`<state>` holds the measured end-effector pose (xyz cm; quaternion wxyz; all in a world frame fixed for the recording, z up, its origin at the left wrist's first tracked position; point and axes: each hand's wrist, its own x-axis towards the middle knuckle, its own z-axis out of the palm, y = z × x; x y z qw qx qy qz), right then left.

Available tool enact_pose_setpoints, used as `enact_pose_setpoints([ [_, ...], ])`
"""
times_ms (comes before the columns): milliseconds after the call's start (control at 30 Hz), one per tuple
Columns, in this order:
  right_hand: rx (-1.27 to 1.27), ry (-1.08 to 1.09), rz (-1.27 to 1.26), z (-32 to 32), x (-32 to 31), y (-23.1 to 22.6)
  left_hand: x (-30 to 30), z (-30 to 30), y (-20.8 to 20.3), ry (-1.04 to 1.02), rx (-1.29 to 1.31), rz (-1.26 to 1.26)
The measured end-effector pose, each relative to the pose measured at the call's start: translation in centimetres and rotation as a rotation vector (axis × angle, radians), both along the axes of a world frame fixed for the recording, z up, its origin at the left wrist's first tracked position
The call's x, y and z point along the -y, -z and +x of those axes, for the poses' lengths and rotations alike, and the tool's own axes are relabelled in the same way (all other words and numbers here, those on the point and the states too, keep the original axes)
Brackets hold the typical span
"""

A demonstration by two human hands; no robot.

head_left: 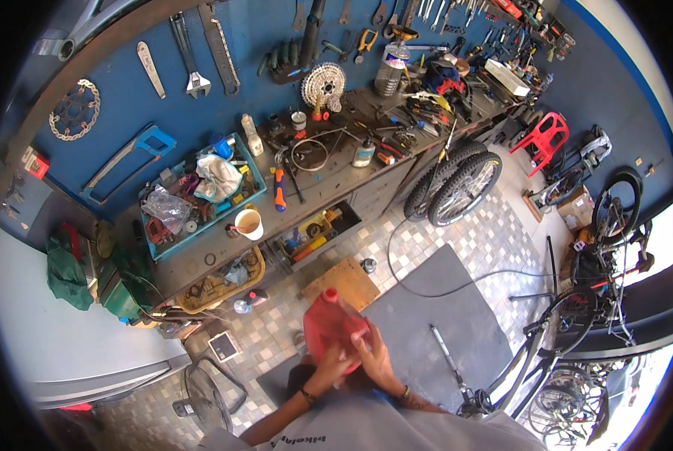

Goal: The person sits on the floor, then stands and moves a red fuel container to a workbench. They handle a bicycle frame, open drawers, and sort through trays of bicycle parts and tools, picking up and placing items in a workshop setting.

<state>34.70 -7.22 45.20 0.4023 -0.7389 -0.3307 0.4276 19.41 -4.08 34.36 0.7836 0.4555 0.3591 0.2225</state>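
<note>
A red plastic jug with a red cap at its top stands out in front of my body, low in the view. My left hand has its fingers curled against the jug's lower side. From the right, my right hand grips the jug's edge, thumb towards the left hand. Both palms and some fingertips are hidden. Beyond the jug, a brown wooden board or box top lies low by the workbench, with a small dark round container beside it.
A cluttered workbench runs along the blue tool wall, holding a blue tray and a pale cup. One drawer is pulled out. Right of me are a grey mat, a hose, bicycle wheels and a bicycle frame.
</note>
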Motion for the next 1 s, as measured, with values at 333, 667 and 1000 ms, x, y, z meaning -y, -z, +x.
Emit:
enact_pose_setpoints([
  [333,0.085,0.073,0.165,17.1,-9.2,1.9,-8.8,3.0,-13.1,-0.404,-0.159,0.176],
  [667,0.178,-0.329,0.286,38.2,-23.8,4.9,-10.7,13.5,-15.7,-1.084,-0.570,0.288],
  [1000,0.154,-0.254,0.348,49.9,-40.4,0.2,-9.8,23.1,-22.1,-1.669,-0.335,0.233],
])
